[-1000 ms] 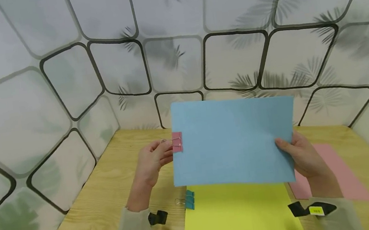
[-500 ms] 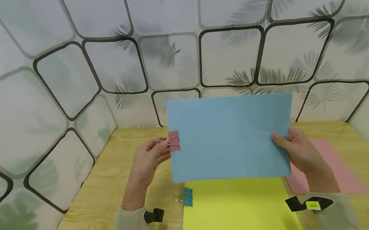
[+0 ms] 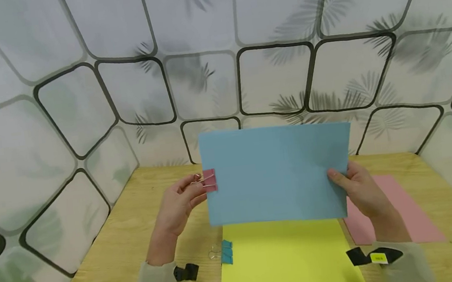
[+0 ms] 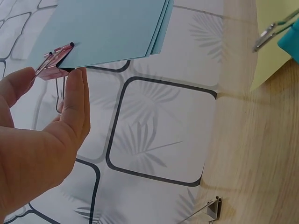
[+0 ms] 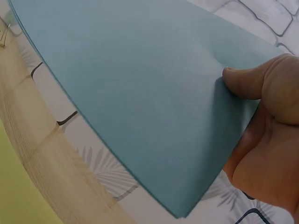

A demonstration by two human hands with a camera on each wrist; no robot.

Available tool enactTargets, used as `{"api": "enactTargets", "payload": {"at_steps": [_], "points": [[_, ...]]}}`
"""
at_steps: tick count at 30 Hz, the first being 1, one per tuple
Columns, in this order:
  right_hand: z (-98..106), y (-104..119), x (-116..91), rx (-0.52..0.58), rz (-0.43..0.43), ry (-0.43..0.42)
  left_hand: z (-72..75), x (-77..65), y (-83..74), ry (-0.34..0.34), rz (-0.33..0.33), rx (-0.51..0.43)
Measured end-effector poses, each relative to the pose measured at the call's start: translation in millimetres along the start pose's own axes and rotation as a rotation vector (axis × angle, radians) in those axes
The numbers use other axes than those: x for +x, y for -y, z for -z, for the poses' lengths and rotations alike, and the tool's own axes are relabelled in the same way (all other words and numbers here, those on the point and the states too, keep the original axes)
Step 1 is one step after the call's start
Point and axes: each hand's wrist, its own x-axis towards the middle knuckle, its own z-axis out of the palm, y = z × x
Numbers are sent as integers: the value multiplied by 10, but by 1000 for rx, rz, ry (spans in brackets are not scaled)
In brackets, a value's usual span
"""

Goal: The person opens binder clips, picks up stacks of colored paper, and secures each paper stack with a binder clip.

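Both hands hold a stack of light blue sheets [image 3: 276, 175] up over the table, its broad face toward me. At its left edge sits a pink binder clip [image 3: 210, 180], clamped on the sheets. My left hand [image 3: 177, 207] holds this clip by its wire handles, the thumb on one handle in the left wrist view. My right hand [image 3: 366, 192] grips the stack's right edge, thumb flat on the front face and fingers behind, hidden. Several layers show along the blue stack's edge [image 4: 161, 32] in the left wrist view.
Beneath the blue stack lies a yellow sheet [image 3: 285, 260] with a teal binder clip [image 3: 227, 252] on its left edge. Pink paper [image 3: 397, 210] lies at the right. A small clip with a wire handle [image 4: 214, 208] shows low in the left wrist view. Patterned walls enclose the wooden table [image 3: 117, 255].
The head view has shifted, so the whole scene sits a little further left. The blue face looks slightly darker now. Both hands keep the same hold on clip and sheets.
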Motion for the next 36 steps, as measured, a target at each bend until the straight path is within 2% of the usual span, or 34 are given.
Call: {"api": "enactTargets", "payload": {"at_steps": [3,6,11,16,21,27,32,36], "points": [[33,-11,3,-131,-15,-2,4,47,24,10,6,15],[45,-5,23,-255,-37,-17,6,103,32,0,-1,71],[22,25,83,-356,-111,-65,26,221,76,-2,-12,227],[5,-56,134,-457,-145,-102,65,353,157,41,11,346],[0,-156,153,-576,-149,-55,124,510,249,71,28,400],[23,-321,259,-675,-128,19,182,635,233,97,49,475],[68,-473,369,-832,-96,24,201,714,267,114,74,508],[102,-520,456,-921,-114,49,197,770,289,122,87,550]]}}
